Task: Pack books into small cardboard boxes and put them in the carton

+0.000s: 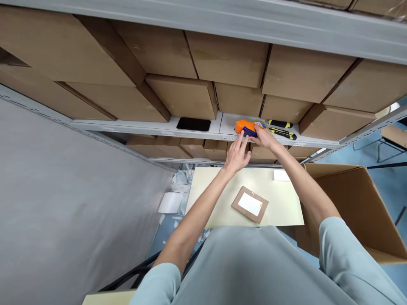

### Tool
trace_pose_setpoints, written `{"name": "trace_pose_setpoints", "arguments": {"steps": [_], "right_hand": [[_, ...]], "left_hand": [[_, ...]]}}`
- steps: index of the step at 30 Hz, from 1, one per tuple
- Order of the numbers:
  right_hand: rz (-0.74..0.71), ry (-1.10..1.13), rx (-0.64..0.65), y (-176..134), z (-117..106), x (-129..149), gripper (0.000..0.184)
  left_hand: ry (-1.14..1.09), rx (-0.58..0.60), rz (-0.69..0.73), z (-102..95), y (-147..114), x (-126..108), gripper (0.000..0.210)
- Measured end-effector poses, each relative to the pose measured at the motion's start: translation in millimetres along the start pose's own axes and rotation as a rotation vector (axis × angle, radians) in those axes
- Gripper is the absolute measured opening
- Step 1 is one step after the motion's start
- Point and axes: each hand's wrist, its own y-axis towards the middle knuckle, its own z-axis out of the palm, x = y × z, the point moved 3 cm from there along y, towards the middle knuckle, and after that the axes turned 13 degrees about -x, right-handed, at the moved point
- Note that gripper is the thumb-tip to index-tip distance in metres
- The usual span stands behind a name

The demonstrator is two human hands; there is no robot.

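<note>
An orange and dark-blue hand tool [244, 126] is at the front edge of the shelf; its exact kind is not clear. Around its right end the fingers of my right hand [264, 137] are closed. My left hand [237, 154] has its fingers stretched out, with the tips at the tool's lower front side; whether they press on it I cannot tell. Just right of the tool lie black-and-yellow utility knives [282, 134]. A black phone [193, 124] rests on the shelf to the left. Below, a small brown parcel [250, 204] with a white label lies on the pale table [216, 186].
Cardboard boxes [227, 57] fill the shelf behind my hands, under a grey beam [203, 21]. An open carton [356, 203] stands right of the table. A white box-like item [281, 175] sits at the table's back. Paper scraps [181, 182] cover the floor beside the wall.
</note>
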Motion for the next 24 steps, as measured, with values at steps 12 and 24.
{"name": "trace_pose_setpoints", "arguments": {"steps": [12,24], "right_hand": [[0.079,-0.136,0.096,75,29,-7,0.047],[0.023,-0.146,-0.086,57,29,-5,0.060]], "left_hand": [[0.016,0.120,-0.072,30.5,23,39,0.075],[0.032,0.049,-0.095,22.9,2,21,0.077]]}}
